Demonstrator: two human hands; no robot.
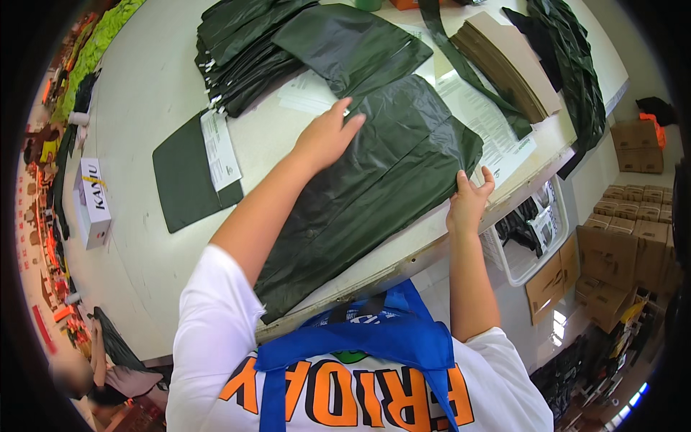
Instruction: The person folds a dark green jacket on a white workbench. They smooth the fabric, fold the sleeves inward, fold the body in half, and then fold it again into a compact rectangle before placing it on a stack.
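A large dark green, slightly glossy sheet of garment fabric (367,173) lies spread slantwise over the table's front edge side. My left hand (327,138) rests at its upper left edge, thumb and index finger apart, beside a tiny white spot. At the right end, my right hand (469,200) has its thumb on the fabric's edge and the index finger raised away; the other fingers are partly hidden. Just beyond lies another dark green folded piece (356,47), overlapping the far edge. A flat dark green folded packet (188,173) with a white printed card (220,147) lies left.
Stacked dark green pieces (245,54) lie at the back. Brown cardboard sheets (504,65) sit on printed papers (489,129) at back right. A white box (93,205) stands far left. Below the table's right edge is a white basket (536,266); cartons (612,259) stand beyond.
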